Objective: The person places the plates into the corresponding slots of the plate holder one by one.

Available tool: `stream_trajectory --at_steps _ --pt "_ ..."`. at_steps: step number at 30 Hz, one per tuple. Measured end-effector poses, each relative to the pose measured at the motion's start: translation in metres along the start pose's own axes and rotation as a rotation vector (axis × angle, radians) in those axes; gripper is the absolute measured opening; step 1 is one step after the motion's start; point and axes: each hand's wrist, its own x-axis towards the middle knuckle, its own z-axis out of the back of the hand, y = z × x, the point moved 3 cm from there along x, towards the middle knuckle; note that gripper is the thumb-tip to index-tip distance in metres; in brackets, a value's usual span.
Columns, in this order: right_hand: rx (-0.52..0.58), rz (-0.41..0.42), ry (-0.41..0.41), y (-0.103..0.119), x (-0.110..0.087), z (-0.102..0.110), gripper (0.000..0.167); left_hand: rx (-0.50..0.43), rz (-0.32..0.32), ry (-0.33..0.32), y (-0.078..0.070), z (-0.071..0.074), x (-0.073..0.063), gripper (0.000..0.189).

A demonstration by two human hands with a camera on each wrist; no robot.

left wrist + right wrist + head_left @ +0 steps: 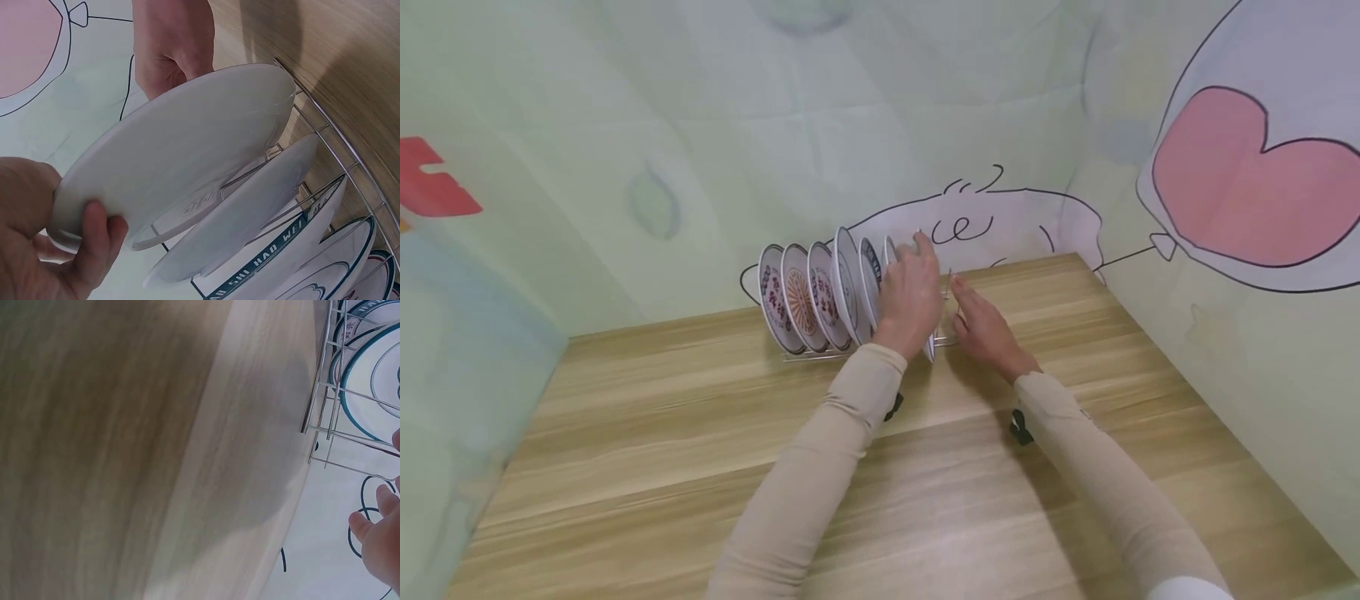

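Note:
My left hand (913, 287) grips the rim of a white plate (187, 131), its thumb and fingers on either side of the edge in the left wrist view. The plate stands tilted in a wire dish rack (353, 164), at the right end of a row of upright plates. Fingers extended, my right hand (988, 329) is at the rack's right end; in the right wrist view its fingertips (359, 525) are close to the end wires. Whether they touch the wire or the plate cannot be told. Patterned plates (801, 300) fill the slots to the left.
The rack stands at the back of a wood-grain table (685, 450), near a cloth backdrop (700, 150) with cartoon drawings. Another such cloth wall (1225, 350) borders the table's right side. Dark straps (1021, 427) show by both wrists.

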Motion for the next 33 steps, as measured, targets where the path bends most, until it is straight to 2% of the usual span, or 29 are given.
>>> stream_trajectory --at_steps 13,29,33 --pt "0.016 0.016 -0.01 -0.001 0.0 0.001 0.06 0.019 -0.004 -0.034 -0.002 -0.008 0.008 0.066" --pt "0.006 -0.001 0.005 0.001 -0.001 0.004 0.059 0.041 0.024 -0.014 -0.004 -0.016 0.013 0.07" --pt "0.003 0.001 0.002 0.0 -0.001 0.003 0.06 0.076 0.031 0.001 -0.004 -0.019 0.014 0.073"
